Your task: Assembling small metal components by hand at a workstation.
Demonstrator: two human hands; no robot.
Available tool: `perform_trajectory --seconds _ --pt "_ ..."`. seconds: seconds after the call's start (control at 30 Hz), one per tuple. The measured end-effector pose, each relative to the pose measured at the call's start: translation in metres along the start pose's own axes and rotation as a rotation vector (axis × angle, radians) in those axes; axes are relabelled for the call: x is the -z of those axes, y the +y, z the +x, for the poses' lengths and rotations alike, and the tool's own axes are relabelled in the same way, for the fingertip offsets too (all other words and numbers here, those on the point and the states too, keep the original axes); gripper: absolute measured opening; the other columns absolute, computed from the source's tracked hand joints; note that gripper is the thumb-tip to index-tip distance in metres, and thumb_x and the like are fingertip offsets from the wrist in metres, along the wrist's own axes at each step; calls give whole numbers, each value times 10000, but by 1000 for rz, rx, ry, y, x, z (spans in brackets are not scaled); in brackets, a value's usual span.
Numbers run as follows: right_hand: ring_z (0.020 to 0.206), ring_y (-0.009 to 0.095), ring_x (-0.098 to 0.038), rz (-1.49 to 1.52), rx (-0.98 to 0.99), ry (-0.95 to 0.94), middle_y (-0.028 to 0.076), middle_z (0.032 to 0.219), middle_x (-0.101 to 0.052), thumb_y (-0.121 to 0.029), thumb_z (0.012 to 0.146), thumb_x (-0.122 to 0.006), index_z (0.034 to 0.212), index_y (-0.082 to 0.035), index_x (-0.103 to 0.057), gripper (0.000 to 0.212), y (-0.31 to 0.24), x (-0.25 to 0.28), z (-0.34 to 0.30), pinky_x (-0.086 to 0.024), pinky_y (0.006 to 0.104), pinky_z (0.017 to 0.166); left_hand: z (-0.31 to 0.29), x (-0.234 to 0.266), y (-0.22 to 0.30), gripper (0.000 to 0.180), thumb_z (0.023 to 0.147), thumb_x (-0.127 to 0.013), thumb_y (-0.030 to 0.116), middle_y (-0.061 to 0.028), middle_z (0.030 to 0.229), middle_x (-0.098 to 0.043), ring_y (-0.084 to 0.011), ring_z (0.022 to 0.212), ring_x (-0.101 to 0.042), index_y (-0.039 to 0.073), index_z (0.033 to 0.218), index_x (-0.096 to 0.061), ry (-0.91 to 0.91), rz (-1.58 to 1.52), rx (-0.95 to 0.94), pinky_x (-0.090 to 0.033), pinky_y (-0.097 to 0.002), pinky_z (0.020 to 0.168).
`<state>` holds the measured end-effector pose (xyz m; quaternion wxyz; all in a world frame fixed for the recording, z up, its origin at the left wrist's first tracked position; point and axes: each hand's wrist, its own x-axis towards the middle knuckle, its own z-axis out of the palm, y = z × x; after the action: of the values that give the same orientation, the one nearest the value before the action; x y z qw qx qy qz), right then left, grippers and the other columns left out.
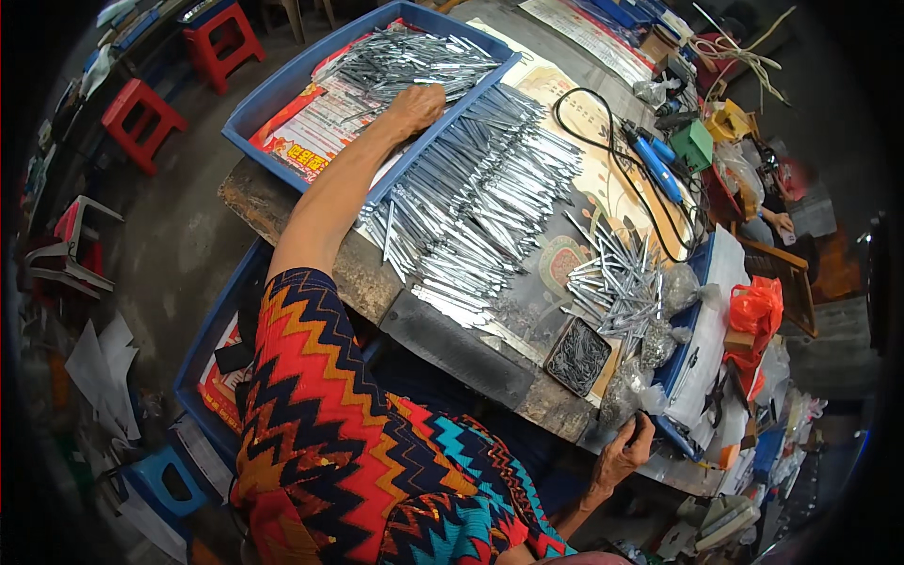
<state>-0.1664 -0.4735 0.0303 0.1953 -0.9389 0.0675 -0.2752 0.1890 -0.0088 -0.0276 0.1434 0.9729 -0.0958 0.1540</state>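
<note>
My left hand (414,108) reaches into a blue plastic tray (247,143) at the table's far left. Its fingers curl down at the edge of a heap of thin silver metal strips (405,58); whatever they grip is hidden. Beside the tray, many similar metal pieces (490,179) lie in overlapping rows across the table. Near the table's front right edge rests my right hand (621,459), fingers loosely bent and apart, with nothing visible in it. Close to it are a small square tin of dark little parts (577,358) and a clear plastic bag (626,391).
A loose pile of metal strips (617,282) lies right of the rows. Beyond it, a blue electric screwdriver-like tool (656,169) trails a black cable. A long blue bin (692,348) borders the right side. Red stools (141,122) stand on the floor at left.
</note>
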Motion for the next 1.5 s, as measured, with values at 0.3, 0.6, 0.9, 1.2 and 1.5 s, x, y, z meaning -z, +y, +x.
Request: perform_trajectory --seconds 0.3,0.6,0.9,1.2,1.5 --pt "700 184 -526 25 -5 16 122 818 -574 -39 864 -487 962 54 -534 143 7 2 -4 -423 279 640 3 27 -15 342 754 -462 244 -316 764 -543 -439 724 -556 -96 781 -488 -233 -218 200 -426 -465 644" --pt "694 195 -532 41 -17 17 131 808 -575 -43 863 -486 952 50 -542 140 4 1 -2 -429 295 642 -24 53 -35 449 702 -485 289 -269 704 -571 -289 639 -558 -147 792 -545 -49 -392 341 -428 -397 617" --pt "690 178 -529 33 -27 9 121 805 -574 -27 859 -493 952 50 -544 131 1 3 -6 -430 275 631 -39 64 -64 332 730 -522 289 28 530 -349 -92 463 -308 43 529 -424 65 -622 324 -225 -304 402" --pt "686 307 -538 18 20 36 167 805 -539 48 804 -495 950 46 -536 152 -6 6 -2 -435 323 627 18 66 -32 334 835 -559 347 56 633 -436 -68 583 -364 44 697 -532 78 -785 -40 -323 -262 495" --pt "686 169 -542 117 -67 39 92 807 -558 28 826 -517 939 34 -548 118 7 8 -11 -438 250 635 68 4 135 194 821 -475 156 -137 745 -571 -216 708 -540 -1 850 -586 -22 -404 -586 -413 -348 607"
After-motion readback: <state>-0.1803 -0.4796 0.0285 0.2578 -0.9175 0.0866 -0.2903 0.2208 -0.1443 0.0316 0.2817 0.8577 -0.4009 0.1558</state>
